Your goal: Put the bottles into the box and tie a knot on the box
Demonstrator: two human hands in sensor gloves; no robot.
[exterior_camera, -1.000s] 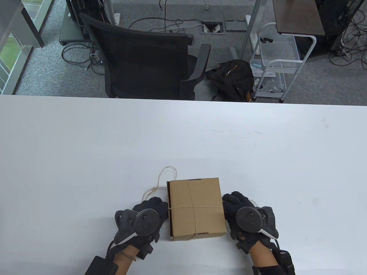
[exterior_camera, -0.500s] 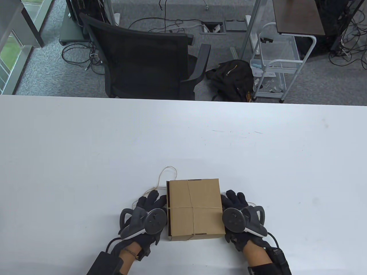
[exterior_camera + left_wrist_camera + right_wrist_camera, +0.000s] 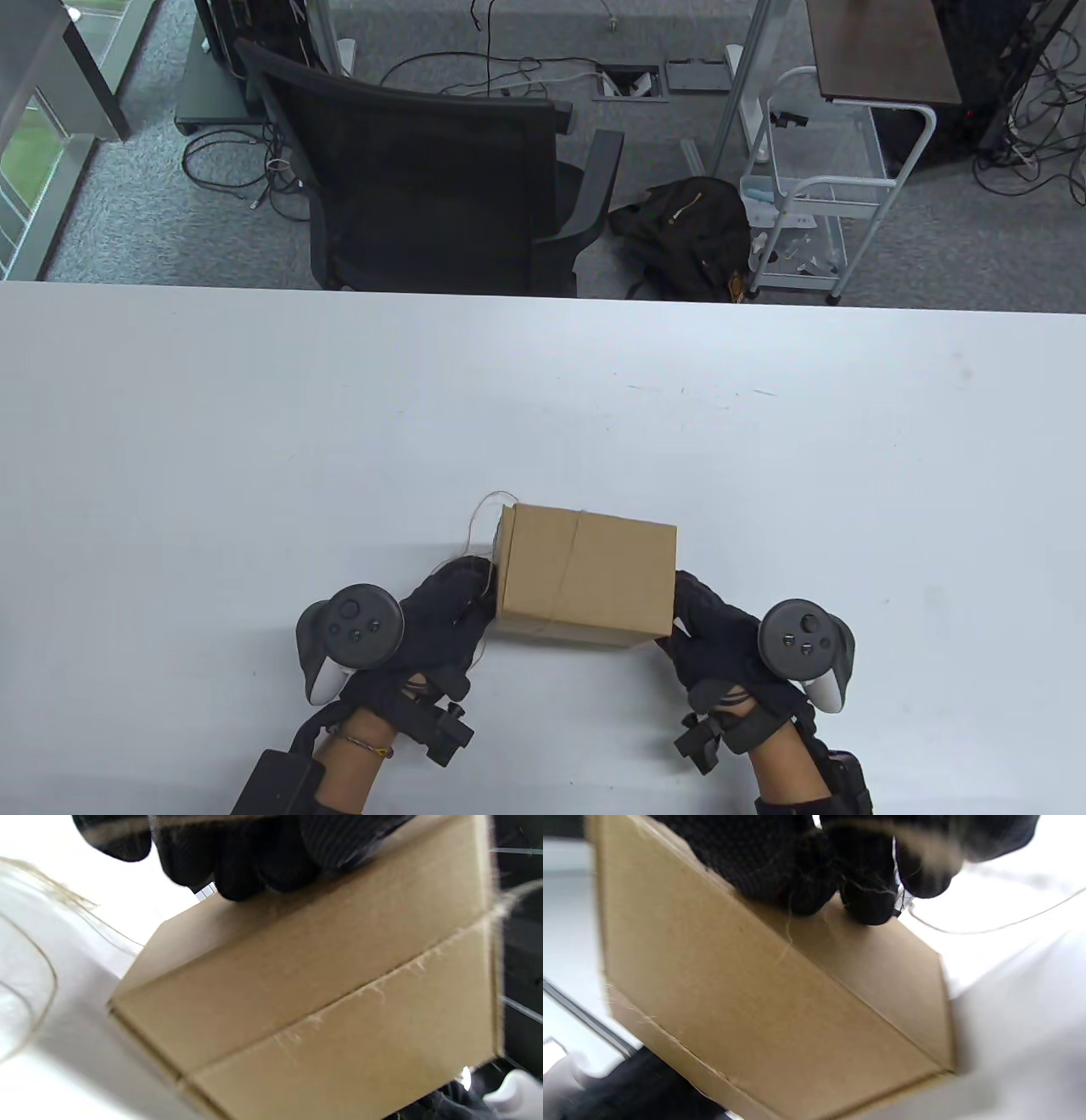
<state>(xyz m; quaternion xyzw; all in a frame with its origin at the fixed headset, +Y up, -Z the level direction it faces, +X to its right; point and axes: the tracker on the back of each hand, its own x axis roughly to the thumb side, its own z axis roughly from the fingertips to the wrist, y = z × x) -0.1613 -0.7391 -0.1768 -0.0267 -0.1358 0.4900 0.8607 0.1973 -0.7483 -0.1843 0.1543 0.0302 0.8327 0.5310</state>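
The brown cardboard box (image 3: pixel 585 573) with thin twine (image 3: pixel 485 514) round it sits near the front of the white desk (image 3: pixel 254 441), tipped up between both hands. The left hand (image 3: pixel 424 632) grips its left side with curled fingers (image 3: pixel 237 870) — the right hand (image 3: pixel 721 645) grips the right side the same way, its fingers (image 3: pixel 865 895) catching some twine. The box looks stiff and a bit heavy with bottles inside, I think — hold it by the two sides. Half a second ago it lay flat; now it is tilted up.
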